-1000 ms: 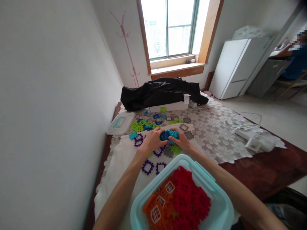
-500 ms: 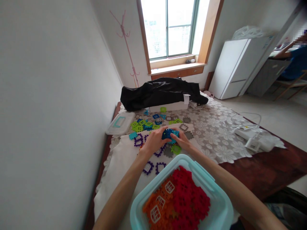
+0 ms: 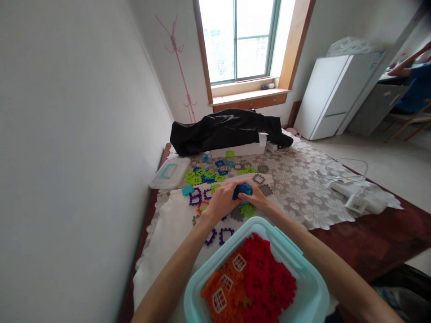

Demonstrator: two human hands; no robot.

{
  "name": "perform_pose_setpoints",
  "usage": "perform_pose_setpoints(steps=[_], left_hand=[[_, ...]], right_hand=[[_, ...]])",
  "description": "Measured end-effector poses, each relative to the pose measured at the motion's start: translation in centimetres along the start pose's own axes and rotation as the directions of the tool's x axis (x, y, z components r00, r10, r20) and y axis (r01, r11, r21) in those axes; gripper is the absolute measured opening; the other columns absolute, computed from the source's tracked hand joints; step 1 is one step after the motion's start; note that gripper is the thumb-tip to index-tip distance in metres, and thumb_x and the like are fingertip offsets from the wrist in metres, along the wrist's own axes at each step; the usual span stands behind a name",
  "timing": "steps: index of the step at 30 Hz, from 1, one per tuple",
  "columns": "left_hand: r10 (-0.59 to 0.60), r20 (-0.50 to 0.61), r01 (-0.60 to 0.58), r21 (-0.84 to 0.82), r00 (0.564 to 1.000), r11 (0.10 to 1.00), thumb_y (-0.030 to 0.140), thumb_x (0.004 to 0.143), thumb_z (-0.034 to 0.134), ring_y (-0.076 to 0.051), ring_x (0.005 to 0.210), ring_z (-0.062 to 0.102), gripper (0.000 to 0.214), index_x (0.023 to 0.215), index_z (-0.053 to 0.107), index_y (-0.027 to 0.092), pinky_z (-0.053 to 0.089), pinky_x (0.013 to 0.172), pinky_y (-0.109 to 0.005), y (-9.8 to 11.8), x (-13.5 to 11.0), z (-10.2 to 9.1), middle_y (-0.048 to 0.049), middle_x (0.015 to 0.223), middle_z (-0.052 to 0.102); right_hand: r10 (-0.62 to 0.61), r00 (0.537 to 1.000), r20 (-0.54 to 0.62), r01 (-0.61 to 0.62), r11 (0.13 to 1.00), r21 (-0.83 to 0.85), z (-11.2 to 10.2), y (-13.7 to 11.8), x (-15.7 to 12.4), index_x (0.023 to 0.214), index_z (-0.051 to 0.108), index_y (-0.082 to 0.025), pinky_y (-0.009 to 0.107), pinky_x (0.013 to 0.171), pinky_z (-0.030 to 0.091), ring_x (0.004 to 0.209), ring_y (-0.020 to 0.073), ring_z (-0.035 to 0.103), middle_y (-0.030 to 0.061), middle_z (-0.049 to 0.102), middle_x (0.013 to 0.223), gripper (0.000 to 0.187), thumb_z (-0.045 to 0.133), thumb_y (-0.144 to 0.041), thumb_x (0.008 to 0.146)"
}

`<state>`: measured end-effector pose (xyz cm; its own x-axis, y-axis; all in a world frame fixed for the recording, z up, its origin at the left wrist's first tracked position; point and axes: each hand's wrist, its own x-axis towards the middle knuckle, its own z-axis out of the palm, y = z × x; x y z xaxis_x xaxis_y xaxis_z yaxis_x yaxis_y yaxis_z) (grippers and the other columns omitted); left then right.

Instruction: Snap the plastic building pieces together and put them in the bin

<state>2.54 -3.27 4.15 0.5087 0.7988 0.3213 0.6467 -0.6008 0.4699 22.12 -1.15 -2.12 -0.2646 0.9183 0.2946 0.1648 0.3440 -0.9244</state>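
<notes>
Centrally, the left hand [image 3: 222,198] and right hand [image 3: 258,198] together grip a clutch of blue toothed pieces [image 3: 241,190], fingers curled around it, above the white cloth [image 3: 161,242]; the exact number of pieces is hard to tell, since the fingers cover part of them. Nearer the viewer, between the forearms, a pale turquoise tub [image 3: 198,281] contains red pieces [image 3: 266,273] beside orange pieces [image 3: 232,298]. Purple frames [image 3: 221,237] lie on the cloth; beyond, lime-green pieces [image 3: 193,178] lie near a translucent lid [image 3: 180,177].
</notes>
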Motion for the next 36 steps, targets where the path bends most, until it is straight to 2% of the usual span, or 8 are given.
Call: perform_pose_setpoints(steps=[7, 11, 15, 20, 24, 27, 31, 36], left_hand=[[0.056, -0.003, -0.056, 0.045, 0.998, 0.997, 0.033, 0.090, 0.079, -0.027, 0.131, 0.066, 0.056, 0.141, 0.057, 0.024, 0.054, 0.113, -0.042, 0.6, -0.1, 0.2, -0.0089, 0.140, 0.070], [0.102, -0.006, -0.102, 0.065, 0.995, 0.993, 0.039, 0.092, 0.077, -0.026, 0.137, 0.062, 0.061, 0.147, 0.054, 0.026, 0.051, 0.117, -0.041, 0.6, 0.1, -0.6, -0.0082, 0.146, 0.067], [-0.114, -0.107, 0.130, 0.149, 0.988, 0.980, 0.049, 0.099, 0.066, -0.027, 0.122, 0.069, 0.041, 0.130, 0.067, 0.023, 0.054, 0.108, -0.041, -2.1, 0.2, -3.2, -0.0101, 0.130, 0.074], [-0.457, -0.201, 0.494, 0.217, 0.867, 0.842, 0.050, 0.099, 0.061, -0.022, 0.085, 0.073, 0.033, 0.100, 0.074, 0.019, 0.059, 0.082, -0.033, -9.1, -1.2, -7.9, -0.0108, 0.101, 0.079], [-0.534, -0.178, 0.562, 0.298, 0.827, 0.771, 0.054, 0.089, 0.072, -0.026, 0.084, 0.073, 0.038, 0.103, 0.073, 0.019, 0.059, 0.079, -0.033, -13.2, -3.2, -9.2, -0.0129, 0.097, 0.080], [-0.588, -0.116, 0.589, 0.335, 0.801, 0.736, 0.056, 0.081, 0.079, -0.031, 0.091, 0.075, 0.042, 0.101, 0.074, 0.019, 0.058, 0.081, -0.036, -14.2, -3.8, -8.6, -0.0147, 0.098, 0.080], [-0.653, -0.049, 0.635, 0.298, 0.756, 0.713, 0.043, 0.080, 0.080, -0.032, 0.106, 0.075, 0.048, 0.119, 0.071, 0.018, 0.058, 0.087, -0.036, -14.3, -3.5, -8.4, -0.0161, 0.118, 0.078], [-0.565, -0.156, 0.585, 0.177, 0.810, 0.791, 0.044, 0.081, 0.080, -0.032, 0.114, 0.073, 0.052, 0.125, 0.068, 0.018, 0.056, 0.099, -0.039, -13.3, -2.6, -8.6, -0.0148, 0.123, 0.076]], right_hand=[[0.017, 1.000, 0.006, -0.017, 1.000, -0.005, -0.2, 0.2, 0.2, 0.099, 0.070, -0.019, 0.032, 0.076, 0.051, 0.082, 0.0211, 0.062, 0.0030, 0.072, 0.088, 0.040, 0.071, -0.054, 0.078], [0.099, 0.994, -0.054, -0.092, 0.990, 0.107, -0.4, 0.8, 0.2, 0.111, 0.072, -0.022, 0.031, 0.071, 0.053, 0.081, 0.0214, 0.064, 0.0031, 0.073, 0.094, 0.044, 0.071, -0.052, 0.079], [0.232, 0.956, -0.179, -0.172, 0.939, 0.299, -0.4, 1.3, 0.3, 0.111, 0.071, -0.023, 0.029, 0.064, 0.053, 0.073, 0.0196, 0.063, 0.0033, 0.073, 0.092, 0.044, 0.072, -0.055, 0.080], [0.366, 0.907, -0.207, -0.257, 0.872, 0.416, -0.3, 1.3, 0.4, 0.116, 0.067, -0.025, 0.027, 0.056, 0.054, 0.072, 0.0191, 0.065, 0.0024, 0.073, 0.095, 0.052, 0.076, -0.056, 0.075], [0.347, 0.917, -0.199, -0.238, 0.873, 0.427, -0.2, 1.0, 0.4, 0.119, 0.065, -0.025, 0.025, 0.051, 0.051, 0.065, 0.0162, 0.061, 0.0010, 0.071, 0.092, 0.054, 0.077, -0.055, 0.076], [0.350, 0.914, -0.205, -0.237, 0.871, 0.430, -0.2, 1.2, 0.4, 0.118, 0.064, -0.025, 0.024, 0.048, 0.049, 0.062, 0.0157, 0.059, 0.0005, 0.070, 0.088, 0.054, 0.076, -0.056, 0.077], [0.342, 0.916, -0.209, -0.227, 0.872, 0.433, -0.2, 1.5, 0.3, 0.119, 0.064, -0.025, 0.025, 0.048, 0.049, 0.061, 0.0162, 0.059, 0.0002, 0.070, 0.085, 0.053, 0.077, -0.056, 0.077], [0.315, 0.921, -0.228, -0.202, 0.888, 0.414, -0.2, 2.0, 0.4, 0.115, 0.068, -0.024, 0.026, 0.053, 0.051, 0.066, 0.0184, 0.062, 0.0021, 0.071, 0.086, 0.051, 0.076, -0.057, 0.077]])
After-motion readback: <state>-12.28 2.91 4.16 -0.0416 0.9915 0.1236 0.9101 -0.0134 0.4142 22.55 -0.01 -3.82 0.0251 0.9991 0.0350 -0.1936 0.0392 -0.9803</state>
